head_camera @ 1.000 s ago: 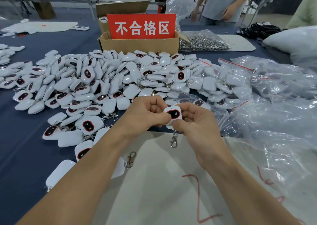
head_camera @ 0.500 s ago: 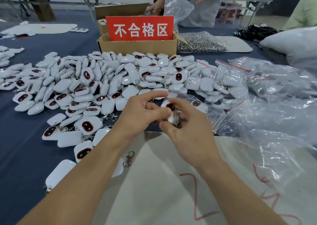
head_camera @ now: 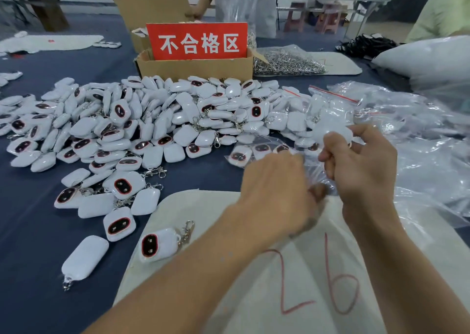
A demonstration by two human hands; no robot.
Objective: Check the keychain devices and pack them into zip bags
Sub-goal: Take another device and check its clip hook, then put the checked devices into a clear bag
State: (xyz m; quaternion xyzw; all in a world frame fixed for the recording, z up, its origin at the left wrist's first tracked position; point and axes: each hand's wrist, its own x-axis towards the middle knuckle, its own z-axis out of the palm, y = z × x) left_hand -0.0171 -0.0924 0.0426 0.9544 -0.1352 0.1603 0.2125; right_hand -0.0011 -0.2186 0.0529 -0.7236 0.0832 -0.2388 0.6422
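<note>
white keychain device (head_camera: 333, 134) is pinched in the right hand (head_camera: 361, 165), held up over the tabletop (head_camera: 38, 232) just above a clear zip bag (head_camera: 314, 172). left hand (head_camera: 277, 188) is curled on the bag's near edge. it's blurred, but i read it as holding the mouth open for loading. unchecked pile (head_camera: 152, 119) sits left within reach, bag heap (head_camera: 419, 135) to the right, reject box (head_camera: 195, 65) behind the pile. my call: check looks done, insertion is the step in hand. risk: the clasp could snag the film.
</note>
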